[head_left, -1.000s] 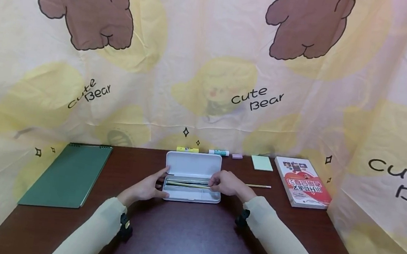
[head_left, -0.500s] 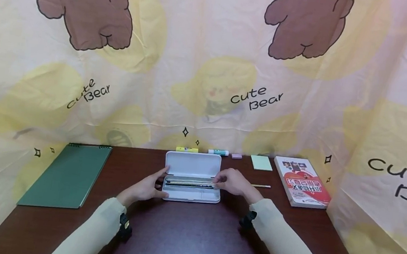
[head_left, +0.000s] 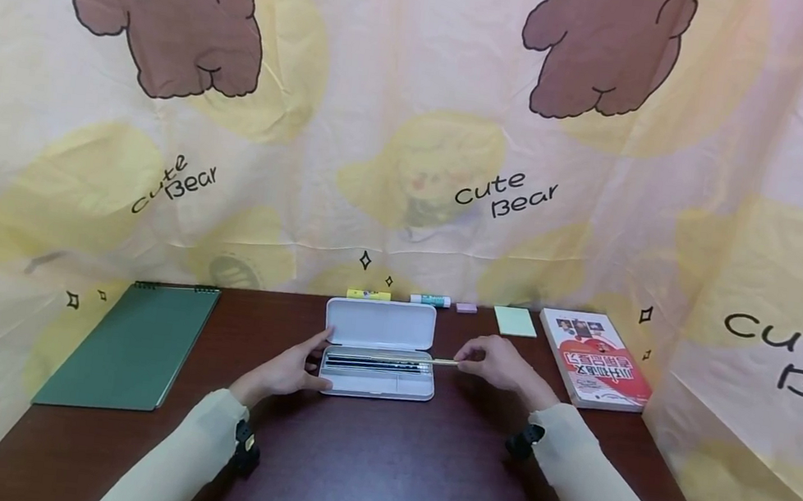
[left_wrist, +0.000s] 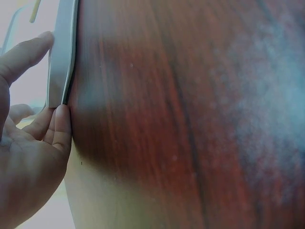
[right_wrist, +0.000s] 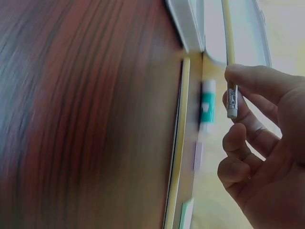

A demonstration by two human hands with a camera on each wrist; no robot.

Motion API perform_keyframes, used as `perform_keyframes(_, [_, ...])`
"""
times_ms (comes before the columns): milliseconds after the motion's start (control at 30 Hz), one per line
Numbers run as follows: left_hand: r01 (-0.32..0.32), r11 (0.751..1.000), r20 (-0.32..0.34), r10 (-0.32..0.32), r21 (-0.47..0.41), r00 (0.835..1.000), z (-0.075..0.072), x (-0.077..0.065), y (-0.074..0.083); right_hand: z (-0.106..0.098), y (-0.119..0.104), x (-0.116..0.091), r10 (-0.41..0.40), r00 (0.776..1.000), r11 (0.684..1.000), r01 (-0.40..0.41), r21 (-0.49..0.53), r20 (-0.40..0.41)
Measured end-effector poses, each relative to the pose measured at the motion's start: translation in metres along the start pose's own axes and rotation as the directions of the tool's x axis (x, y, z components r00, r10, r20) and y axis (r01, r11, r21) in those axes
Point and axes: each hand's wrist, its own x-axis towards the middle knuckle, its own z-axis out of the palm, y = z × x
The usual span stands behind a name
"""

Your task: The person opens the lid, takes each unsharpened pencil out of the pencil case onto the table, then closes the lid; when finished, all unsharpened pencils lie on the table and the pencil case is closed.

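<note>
A white pencil case [head_left: 380, 325] stands with its lid up in the middle of the table, with several pencils [head_left: 377, 365] lying lengthwise inside. My left hand [head_left: 290, 363] holds the case by its left end, thumb at the front rim and fingers farther back. Right of the case, my right hand [head_left: 500, 367] pinches a yellow pencil [right_wrist: 229, 38] near its eraser end between thumb and forefinger. That pencil stretches leftward over the case in the head view. Beneath the right hand, another yellow pencil [right_wrist: 178, 143] lies on the table; the hand hides it from the head camera.
A yellow stick [head_left: 369, 295], a green-and-white glue stick [head_left: 430, 300], a purple eraser [head_left: 466, 307] and a pale green note pad [head_left: 516, 321] line the back. At right lies a book [head_left: 597, 362], at left a green spiral notebook [head_left: 130, 348]. A patterned cloth [head_left: 289, 188] hangs behind.
My right hand has moved right, from over the case's right end to beyond it, drawing a pencil along. My left hand keeps its hold on the case.
</note>
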Motion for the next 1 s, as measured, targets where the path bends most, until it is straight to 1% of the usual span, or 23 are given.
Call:
perform_keyframes(133, [-0.001, 1.0, 0.005, 0.001, 0.001, 1.0, 0.0, 0.0, -0.001, -0.011, 0.018, -0.011, 0.02, 1.0, 1.0, -0.02, 0.01, -0.005])
perform_keyframes(200, [0.001, 1.0, 0.005, -0.001, -0.001, 1.0, 0.0, 0.001, -0.001, -0.017, 0.027, -0.017, 0.014, 1.0, 1.0, -0.014, -0.002, -0.008])
perform_keyframes(333, [-0.008, 1.0, 0.0, 0.008, -0.007, 1.0, 0.0, 0.001, -0.002, -0.027, 0.044, -0.027, 0.03, 0.999, 0.999, -0.03, -0.024, -0.023])
perform_keyframes(400, [-0.008, 1.0, 0.001, 0.008, -0.009, 1.0, 0.0, 0.001, -0.002, -0.031, 0.051, -0.031, 0.044, 0.999, 0.999, -0.045, -0.026, -0.026])
perform_keyframes(533, [-0.014, 1.0, 0.005, 0.014, -0.008, 1.0, -0.001, 0.001, -0.003, -0.034, 0.064, -0.038, 0.08, 0.997, 0.997, -0.08, 0.004, -0.013])
perform_keyframes(633, [-0.017, 1.0, 0.009, 0.017, -0.003, 1.0, -0.001, 0.002, -0.003, -0.036, 0.07, -0.042, 0.122, 0.993, 0.992, -0.122, 0.03, 0.004])
perform_keyframes(767, [-0.024, 1.0, 0.013, 0.024, 0.0, 1.0, -0.001, 0.002, -0.003, -0.039, 0.076, -0.046, 0.167, 0.986, 0.985, -0.168, 0.036, 0.015])
perform_keyframes(833, [-0.028, 1.0, 0.015, 0.028, 0.0, 0.999, 0.0, 0.002, -0.003, -0.041, 0.077, -0.048, 0.171, 0.985, 0.985, -0.172, 0.022, 0.01])
perform_keyframes(1000, [-0.032, 0.999, 0.013, 0.032, -0.006, 0.999, 0.0, 0.002, -0.003, -0.043, 0.081, -0.049, 0.135, 0.991, 0.991, -0.135, -0.02, -0.004])
